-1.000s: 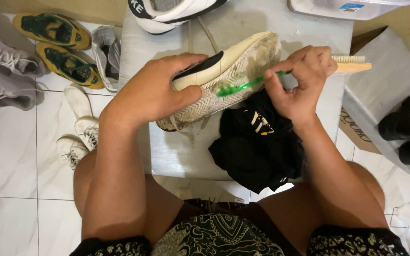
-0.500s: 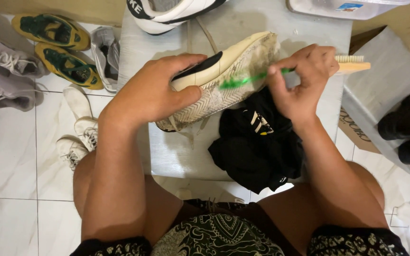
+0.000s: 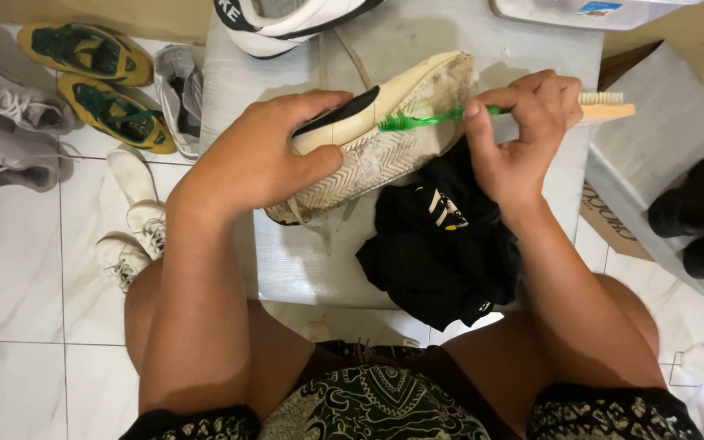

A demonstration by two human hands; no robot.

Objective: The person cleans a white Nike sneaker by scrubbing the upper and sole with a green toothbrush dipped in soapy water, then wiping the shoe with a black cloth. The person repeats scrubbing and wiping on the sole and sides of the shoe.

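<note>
While left grip (image 3: 258, 159) clamps shoe (image 3: 385, 134) | toothbrush (image 3: 433, 121) touches sole

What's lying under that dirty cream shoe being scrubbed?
Under the cream shoe shows the grey table top, with a black cloth beside its lower edge. A loose lace end pokes out below. Whatever lies directly beneath the shoe is covered.

The left hand (image 3: 266, 159) curls palm-down, fingers wrapped and thumb tucked under, forearm running near to far. The right hand (image 3: 523, 130) pinches closed, fingertips bunched, wrist bent left.
</note>
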